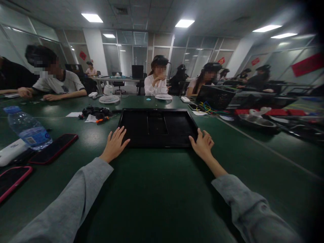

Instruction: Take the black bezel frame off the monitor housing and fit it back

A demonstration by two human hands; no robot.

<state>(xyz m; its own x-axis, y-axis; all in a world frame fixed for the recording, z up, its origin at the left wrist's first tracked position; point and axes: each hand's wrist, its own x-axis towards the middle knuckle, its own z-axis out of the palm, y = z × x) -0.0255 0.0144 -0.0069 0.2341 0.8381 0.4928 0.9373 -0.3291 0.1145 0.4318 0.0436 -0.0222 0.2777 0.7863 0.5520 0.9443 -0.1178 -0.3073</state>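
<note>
A flat black rectangular panel (157, 126), like the back of a monitor, lies on the green table (157, 189) straight ahead of me. My left hand (114, 144) rests at its near left corner with fingers stretched out and slightly apart, touching the edge. My right hand (202, 144) sits at the near right corner, fingers curled over the panel's edge. Both arms wear grey sleeves.
A water bottle (27, 128), a white device (11, 152) and two red-cased phones (54, 147) lie at the left. Black parts and an orange-handled tool (97, 113) sit behind the panel. Small white fans (108, 96), cables (207, 108) and several seated people line the far side.
</note>
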